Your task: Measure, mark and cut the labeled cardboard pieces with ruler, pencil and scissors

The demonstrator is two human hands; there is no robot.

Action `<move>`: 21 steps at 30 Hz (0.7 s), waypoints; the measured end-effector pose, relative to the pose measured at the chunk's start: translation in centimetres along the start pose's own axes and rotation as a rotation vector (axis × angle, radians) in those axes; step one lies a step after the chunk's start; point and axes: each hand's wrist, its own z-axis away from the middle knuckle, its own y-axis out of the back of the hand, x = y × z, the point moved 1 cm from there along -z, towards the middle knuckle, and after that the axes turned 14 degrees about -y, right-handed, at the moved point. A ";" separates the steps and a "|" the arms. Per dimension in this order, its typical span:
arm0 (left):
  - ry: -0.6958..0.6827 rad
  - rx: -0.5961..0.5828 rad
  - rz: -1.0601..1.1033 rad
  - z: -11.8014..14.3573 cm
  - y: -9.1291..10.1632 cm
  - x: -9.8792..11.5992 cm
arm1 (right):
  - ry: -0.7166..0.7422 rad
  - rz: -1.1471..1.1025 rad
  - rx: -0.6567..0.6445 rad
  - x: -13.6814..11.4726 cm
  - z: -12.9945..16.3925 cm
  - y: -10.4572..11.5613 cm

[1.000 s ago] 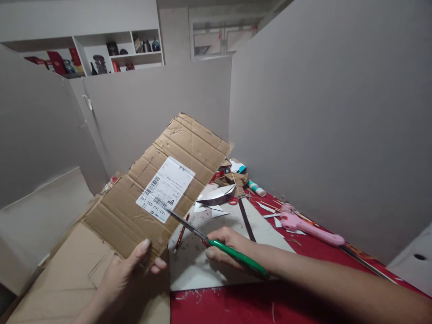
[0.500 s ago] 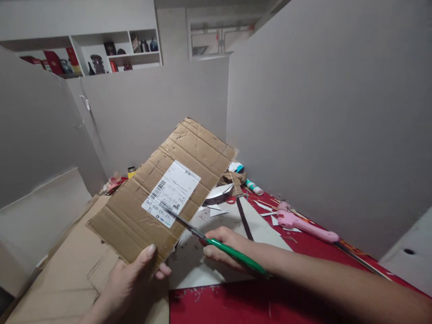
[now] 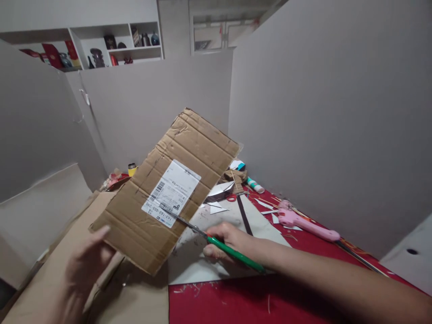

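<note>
A pink tool (image 3: 310, 226) is lying on the red tabletop (image 3: 216, 307), near the right grey panel (image 3: 327, 112). A white-and-green tube (image 3: 255, 185) is lying farther back. A yellow jar (image 3: 132, 171) is standing near the back panel (image 3: 151, 96). Beyond, a white shelf unit (image 3: 135, 49) is holding red boxes (image 3: 51, 55) and a dark vase (image 3: 97, 57).

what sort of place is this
Probably a partitioned craft workspace: there are green-handled scissors, white paper scraps, and grey panels enclosing it.
</note>
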 end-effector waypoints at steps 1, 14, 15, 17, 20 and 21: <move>-0.057 -0.037 0.014 -0.7 0.7 1.0 | 0.001 0.034 0.002 0.1 0.0 0.0; 0.136 -0.353 -0.405 -0.3 0.4 2.0 | 0.094 0.180 -0.219 -0.9 1.1 0.6; 0.146 -0.369 -0.396 -0.2 0.2 2.1 | 0.112 0.198 -0.219 -1.1 1.2 0.7; 0.156 -0.392 -0.375 -0.1 -0.1 2.4 | 0.129 0.241 -0.221 -1.6 1.4 1.0; 0.148 -0.411 -0.353 0.1 -0.3 2.6 | 0.124 0.326 -0.220 -2.2 1.7 1.2; 0.144 -0.421 -0.346 0.1 -0.3 2.5 | 0.123 0.354 -0.222 -2.5 1.7 1.3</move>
